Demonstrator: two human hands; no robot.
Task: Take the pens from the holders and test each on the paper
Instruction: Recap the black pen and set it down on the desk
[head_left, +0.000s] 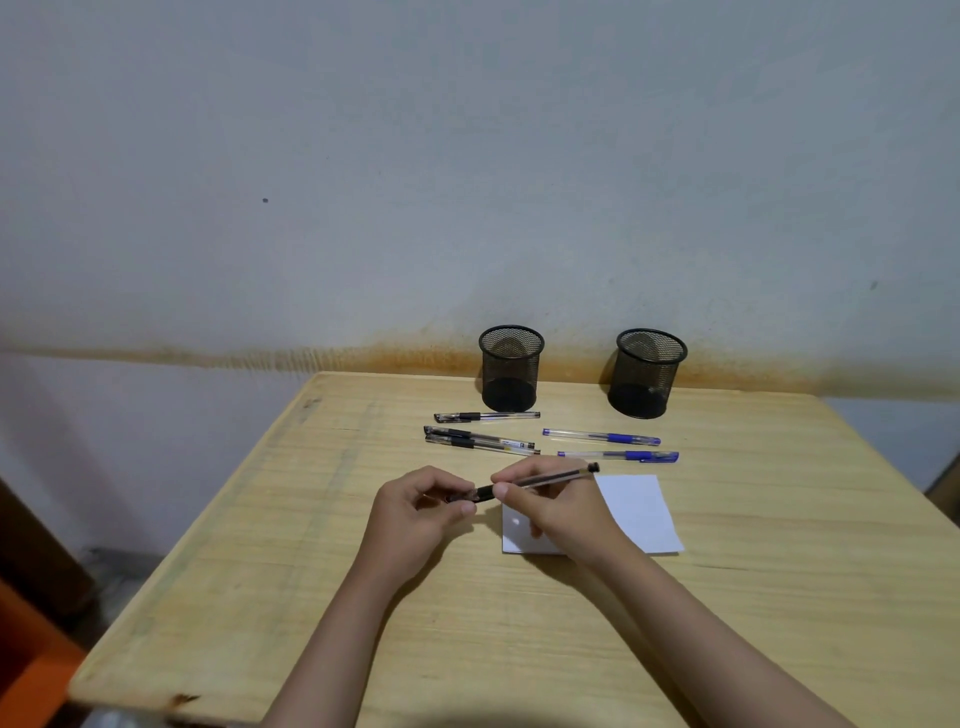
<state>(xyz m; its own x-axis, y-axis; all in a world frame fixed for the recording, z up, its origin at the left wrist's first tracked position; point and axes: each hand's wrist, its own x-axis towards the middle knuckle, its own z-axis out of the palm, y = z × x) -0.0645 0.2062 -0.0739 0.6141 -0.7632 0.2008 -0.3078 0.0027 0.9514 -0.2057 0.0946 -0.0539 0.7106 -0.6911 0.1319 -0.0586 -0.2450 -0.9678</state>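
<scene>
My left hand (423, 506) hovers above the wooden table (260, 545), wrist bent inward, fingers curled and pinching the cap end of a black pen (540, 479); my right hand (558, 512) meets it over the left edge of the white paper (641, 512), thumb and forefinger gripping the clear barrel, whose far end slants up to the right; both forearms reach in from the near edge; beyond my hands three black pens (480, 439) lie on the left and two blue pens (610, 446) on the right, flat on the table; behind them stand two mesh holders (510, 369), well apart, by the wall.
</scene>
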